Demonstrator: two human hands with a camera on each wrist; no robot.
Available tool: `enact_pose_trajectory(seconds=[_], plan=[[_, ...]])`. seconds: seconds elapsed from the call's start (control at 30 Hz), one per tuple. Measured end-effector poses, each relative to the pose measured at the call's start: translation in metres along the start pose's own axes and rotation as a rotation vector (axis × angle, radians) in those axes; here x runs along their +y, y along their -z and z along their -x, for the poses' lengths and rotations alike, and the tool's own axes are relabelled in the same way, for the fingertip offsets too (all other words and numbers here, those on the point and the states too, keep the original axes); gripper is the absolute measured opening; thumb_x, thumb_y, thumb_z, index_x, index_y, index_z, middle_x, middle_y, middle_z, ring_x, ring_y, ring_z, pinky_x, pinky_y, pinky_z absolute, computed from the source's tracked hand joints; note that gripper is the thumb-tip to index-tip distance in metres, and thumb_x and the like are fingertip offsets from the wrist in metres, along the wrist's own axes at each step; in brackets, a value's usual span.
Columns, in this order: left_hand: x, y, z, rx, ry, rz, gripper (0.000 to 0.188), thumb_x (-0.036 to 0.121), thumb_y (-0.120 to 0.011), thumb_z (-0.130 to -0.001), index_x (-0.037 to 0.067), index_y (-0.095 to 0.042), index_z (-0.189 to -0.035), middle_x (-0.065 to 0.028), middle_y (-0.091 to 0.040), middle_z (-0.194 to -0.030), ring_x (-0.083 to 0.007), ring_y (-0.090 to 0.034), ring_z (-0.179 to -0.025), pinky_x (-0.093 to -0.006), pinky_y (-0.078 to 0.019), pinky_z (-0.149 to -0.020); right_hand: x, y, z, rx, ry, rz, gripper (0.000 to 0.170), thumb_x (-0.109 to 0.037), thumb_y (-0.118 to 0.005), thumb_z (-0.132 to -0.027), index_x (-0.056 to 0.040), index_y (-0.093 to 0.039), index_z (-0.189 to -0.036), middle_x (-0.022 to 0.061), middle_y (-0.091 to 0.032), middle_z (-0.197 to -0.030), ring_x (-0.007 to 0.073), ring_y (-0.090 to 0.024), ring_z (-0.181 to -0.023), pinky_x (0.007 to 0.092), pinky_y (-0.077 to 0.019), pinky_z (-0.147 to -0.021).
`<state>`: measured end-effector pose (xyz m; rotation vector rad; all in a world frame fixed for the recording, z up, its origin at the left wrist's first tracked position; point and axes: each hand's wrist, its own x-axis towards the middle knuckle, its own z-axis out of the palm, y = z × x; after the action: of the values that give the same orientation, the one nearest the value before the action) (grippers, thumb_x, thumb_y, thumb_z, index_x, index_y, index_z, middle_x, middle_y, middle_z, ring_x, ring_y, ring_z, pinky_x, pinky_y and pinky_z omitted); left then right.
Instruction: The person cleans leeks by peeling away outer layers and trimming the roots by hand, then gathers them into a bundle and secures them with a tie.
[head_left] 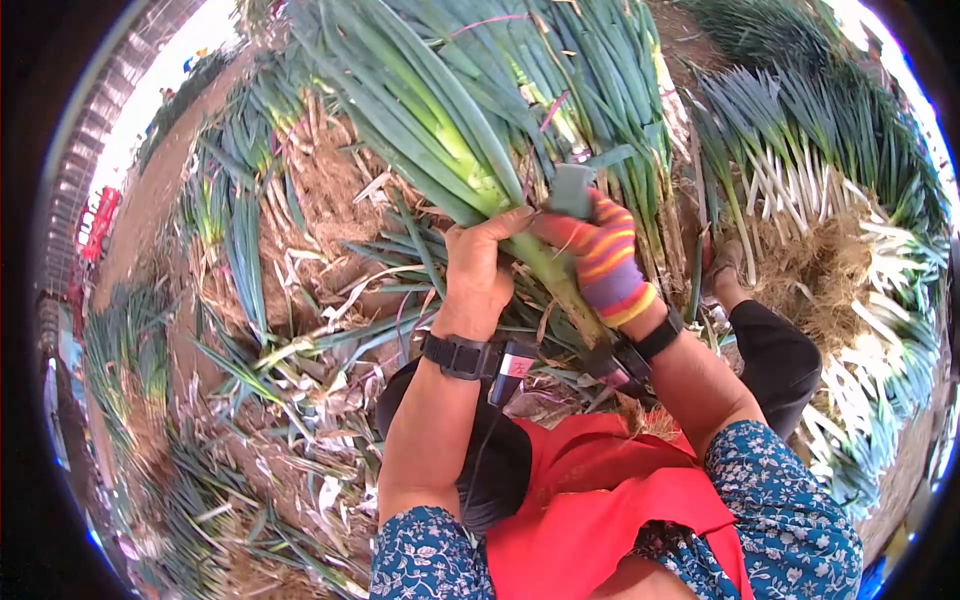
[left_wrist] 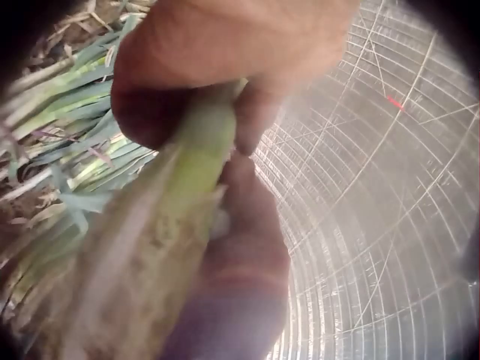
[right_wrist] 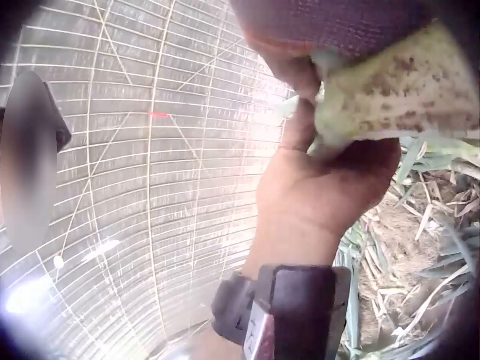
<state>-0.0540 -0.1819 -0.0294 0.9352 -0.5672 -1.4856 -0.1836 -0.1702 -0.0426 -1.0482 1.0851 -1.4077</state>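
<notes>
A thick leek [head_left: 545, 262] slants across the middle of the head view, leaves pointing up and away, its stained lower stalk toward the person's body. My left hand [head_left: 478, 265] grips it where the green leaves begin. My right hand [head_left: 605, 255], in a striped fingertip-less glove, curls around a grey-green block-shaped object [head_left: 571, 192] whose exact kind I cannot tell. The two thumbs meet at the leek's side. Speckled, dirty outer skin [left_wrist: 142, 247] covers the stalk in the left wrist view. The right wrist view shows the left hand wrapped beneath the stalk [right_wrist: 397, 86].
More leeks [head_left: 600, 80] lie in a dense row in front. Paler, trimmed-looking leeks [head_left: 790, 190] with bushy roots are piled at the right. Loose leaves and peelings [head_left: 310, 350] litter the ground at left. A red apron [head_left: 600, 500] covers the person's lap.
</notes>
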Motion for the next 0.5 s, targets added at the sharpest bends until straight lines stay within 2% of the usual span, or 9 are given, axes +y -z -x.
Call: enact_pose_trajectory(seconds=[0.03, 0.07, 0.13, 0.2, 0.27, 0.33, 0.4, 0.43, 0.5], plan=[[0.004, -0.002, 0.002, 0.127, -0.023, 0.004, 0.018, 0.002, -0.066, -0.072, -0.002, -0.064, -0.09, -0.0078, -0.063, -0.08, -0.02, -0.059, -0.069, -0.0303, -0.0461, -0.064, -0.007, 0.0, 0.009, -0.015, -0.009, 0.009, 0.017, -0.002, -0.067, -0.075, 0.0012, -0.061, -0.091, 0.003, -0.063, -0.086, 0.0093, -0.056, -0.076, 0.0268, -0.0485, -0.064], [0.008, 0.011, -0.004, 0.183, 0.001, -0.137, 0.021, 0.003, -0.067, -0.071, -0.001, -0.064, -0.091, -0.0074, -0.063, -0.082, -0.0187, -0.059, -0.071, -0.0304, -0.0441, -0.061, -0.019, 0.007, 0.024, -0.159, 0.044, -0.033, 0.02, -0.005, -0.069, -0.073, -0.0011, -0.062, -0.091, 0.0021, -0.062, -0.083, 0.0102, -0.056, -0.074, 0.0271, -0.0477, -0.063], [0.02, 0.033, -0.021, 0.173, -0.017, -0.088, 0.023, 0.006, -0.07, -0.069, 0.002, -0.064, -0.091, -0.0056, -0.062, -0.083, -0.0177, -0.057, -0.071, -0.0301, -0.0409, -0.059, -0.034, 0.023, 0.046, -0.312, 0.094, -0.079, 0.022, -0.008, -0.072, -0.071, -0.0034, -0.062, -0.091, 0.0012, -0.061, -0.08, 0.011, -0.056, -0.072, 0.0274, -0.047, -0.062], [0.034, 0.045, -0.022, 0.15, -0.027, -0.033, 0.028, 0.005, -0.07, -0.069, 0.003, -0.061, -0.096, -0.0026, -0.061, -0.082, -0.019, -0.056, -0.072, -0.0327, -0.0434, -0.068, -0.039, 0.043, 0.063, -0.423, -0.148, 0.04, 0.025, -0.011, -0.068, -0.074, -0.0033, -0.059, -0.097, 0.0031, -0.058, -0.072, 0.0117, -0.056, -0.064, 0.0245, -0.0424, -0.057], [0.041, 0.049, -0.016, 0.057, -0.069, 0.083, 0.033, 0.004, -0.07, -0.071, 0.006, -0.058, -0.102, -0.0029, -0.061, -0.087, -0.0199, -0.057, -0.082, -0.0362, -0.0439, -0.078, 0.016, 0.092, 0.066, -0.505, 0.224, 0.662, 0.028, -0.014, -0.065, -0.073, -0.0049, -0.058, -0.098, 0.0067, -0.058, -0.072, 0.0162, -0.056, -0.064, 0.0265, -0.0401, -0.054], [0.037, 0.052, -0.011, 0.019, -0.071, 0.126, 0.033, 0.004, -0.069, -0.072, 0.006, -0.057, -0.102, -0.0037, -0.061, -0.088, -0.0202, -0.057, -0.084, -0.037, -0.0441, -0.079, 0.079, 0.153, 0.088, -0.801, 0.384, 1.411, 0.025, -0.018, -0.061, -0.077, -0.0069, -0.063, -0.099, 0.0146, -0.063, -0.087, 0.0267, -0.062, -0.075, 0.0327, -0.0486, -0.066], [0.033, 0.054, -0.009, -0.004, -0.09, 0.111, 0.032, 0.002, -0.068, -0.073, 0.006, -0.057, -0.103, -0.0051, -0.061, -0.09, -0.021, -0.057, -0.089, -0.0382, -0.0435, -0.083, 0.11, 0.18, 0.112, -0.994, -0.531, 1.603, 0.038, -0.022, -0.059, -0.075, -0.0104, -0.058, -0.111, 0.0164, -0.063, -0.098, 0.0332, -0.062, -0.089, 0.0341, -0.0483, -0.074], [0.031, 0.053, -0.007, -0.014, -0.091, 0.106, 0.032, 0.002, -0.068, -0.073, 0.006, -0.057, -0.103, -0.0051, -0.061, -0.09, -0.021, -0.057, -0.089, -0.0382, -0.0435, -0.083, 0.119, 0.198, 0.114, -0.982, -0.528, 1.6, 0.038, -0.022, -0.059, -0.075, -0.0104, -0.058, -0.111, 0.0164, -0.063, -0.098, 0.0332, -0.062, -0.089, 0.0341, -0.0483, -0.074], [0.025, 0.048, -0.005, -0.137, -0.107, 0.142, 0.032, -0.001, -0.066, -0.073, 0.005, -0.057, -0.103, -0.0055, -0.061, -0.091, -0.0213, -0.057, -0.089, -0.0395, -0.0428, -0.085, 0.133, 0.233, 0.114, -1.029, -0.662, 1.847, 0.043, -0.021, -0.06, -0.074, -0.0095, -0.055, -0.115, 0.0152, -0.064, -0.099, 0.0335, -0.061, -0.089, 0.0369, -0.0476, -0.077]])
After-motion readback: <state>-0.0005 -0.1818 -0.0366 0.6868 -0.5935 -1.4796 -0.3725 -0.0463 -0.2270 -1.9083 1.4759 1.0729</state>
